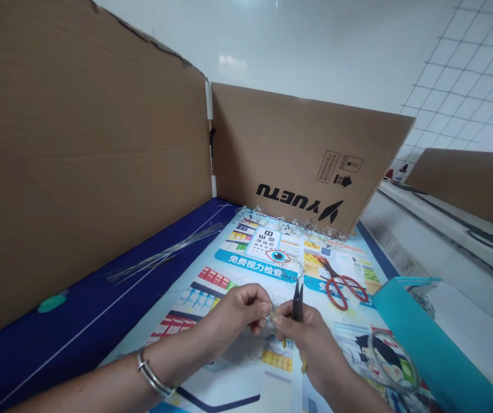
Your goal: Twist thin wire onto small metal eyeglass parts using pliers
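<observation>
My left hand point(246, 310) and my right hand point(304, 330) meet low in the middle of the head view, over a printed sheet point(229, 373). The left fingers pinch thin wire point(274, 307), which the right thumb and finger also touch. Dark-jawed pliers point(298, 301) with yellow handles sit in my right hand, their jaws pointing up and slightly apart. Beyond the hands, a tangle of wire pieces point(293, 268) lies on the sheet. Red-handled scissors point(345, 287) rest to the right, blades toward the back. The fingers partly hide the wire between them.
Cardboard panels stand at the left point(100, 160) and back point(272, 137). A bundle of straight wires point(164, 252) lies on the blue cloth point(86, 304). Wire scraps line the back panel. At the right are a teal box point(439, 344) and a wire coil point(373, 361).
</observation>
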### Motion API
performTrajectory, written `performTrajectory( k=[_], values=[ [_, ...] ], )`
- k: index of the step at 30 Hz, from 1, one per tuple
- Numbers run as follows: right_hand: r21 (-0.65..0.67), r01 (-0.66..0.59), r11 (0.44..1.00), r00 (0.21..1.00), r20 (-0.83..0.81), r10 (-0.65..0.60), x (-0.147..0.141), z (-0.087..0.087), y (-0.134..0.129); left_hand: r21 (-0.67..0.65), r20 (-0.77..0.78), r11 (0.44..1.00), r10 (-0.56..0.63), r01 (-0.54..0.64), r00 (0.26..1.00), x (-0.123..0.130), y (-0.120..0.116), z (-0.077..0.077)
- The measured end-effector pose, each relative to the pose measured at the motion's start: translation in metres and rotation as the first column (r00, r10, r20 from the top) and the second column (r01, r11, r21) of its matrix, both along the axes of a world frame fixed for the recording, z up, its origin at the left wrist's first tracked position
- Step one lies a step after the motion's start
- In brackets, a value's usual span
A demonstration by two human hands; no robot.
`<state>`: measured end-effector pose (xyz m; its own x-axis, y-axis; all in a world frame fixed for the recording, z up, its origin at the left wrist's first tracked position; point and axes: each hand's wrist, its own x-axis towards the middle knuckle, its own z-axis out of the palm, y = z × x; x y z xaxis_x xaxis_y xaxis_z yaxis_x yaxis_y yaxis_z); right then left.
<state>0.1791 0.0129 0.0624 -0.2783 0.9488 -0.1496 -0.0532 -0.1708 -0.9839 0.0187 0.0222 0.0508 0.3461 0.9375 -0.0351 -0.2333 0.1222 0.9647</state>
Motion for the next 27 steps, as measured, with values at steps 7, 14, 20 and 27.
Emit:
performTrajectory(
  k=[7, 14, 20, 27],
  values=[
    [0.050, 0.120, 0.991, 0.990, -0.080, -0.116, -0.007, -0.007, -0.008, -0.003, 0.036, 0.998, 0.068, -0.068, 0.997, 0.007, -0.005, 0.004],
    [0.059, 0.111, 0.992, 0.984, -0.150, -0.101, -0.011, -0.006, -0.009, 0.028, 0.059, 0.994, 0.104, -0.106, 0.993, 0.013, -0.011, 0.002],
    [0.060, 0.153, 0.986, 0.983, -0.107, -0.146, -0.014, -0.010, -0.008, 0.070, 0.007, 0.976, 0.207, -0.207, 0.978, 0.019, -0.013, 0.005],
    [-0.067, 0.160, 0.985, 0.965, -0.200, -0.170, 0.006, -0.005, 0.009, 0.079, -0.063, 0.980, 0.189, -0.184, 0.980, 0.009, -0.006, 0.009]
  ],
)
